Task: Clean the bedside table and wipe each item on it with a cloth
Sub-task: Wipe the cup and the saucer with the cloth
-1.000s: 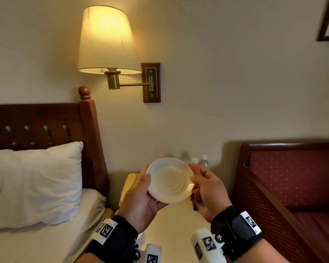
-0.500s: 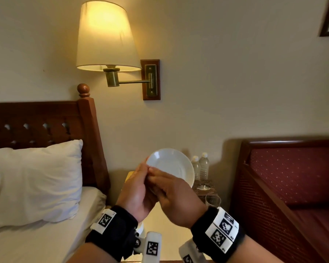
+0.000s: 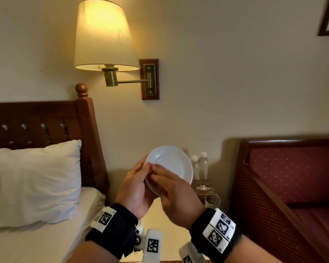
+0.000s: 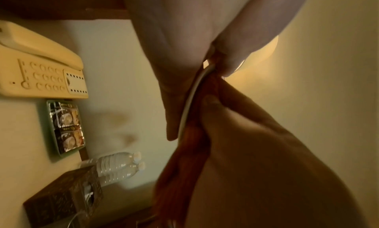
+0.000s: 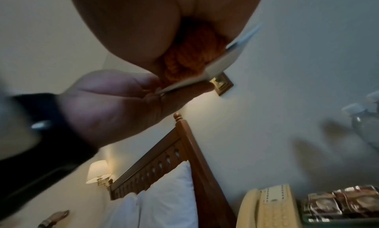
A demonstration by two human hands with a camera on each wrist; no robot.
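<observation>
While the saucer point(image 3: 170, 166) hung in the air above the bedside table point(image 3: 166, 223), it stood tilted nearly on edge, its hollow face turned toward the wearer and up. Being round, it had no long axis to speak of; in the left wrist view only its thin white rim showed. It looked like glazed china: light, stiff, slick and quick to chip if dropped, so the rim was the place to take it, thumb on one face and fingers behind.

That was how the left hand point(image 3: 136, 188) had it, curled round the lower left rim. The right hand point(image 3: 176, 194) was closed on an orange cloth point(image 5: 190, 56), bunched in the palm and pressed against the saucer's face near that same rim.

Farther out on the table sat a cream telephone point(image 4: 41, 69), a small tray of sachets point(image 4: 65, 126), two water bottles point(image 3: 199, 168), a dark carved box point(image 3: 203, 188) and a drinking glass point(image 3: 212, 201). A lit wall lamp point(image 3: 104, 35) glowed above, with the pillow point(image 3: 38, 183) and headboard point(image 3: 36, 126) to the left.
</observation>
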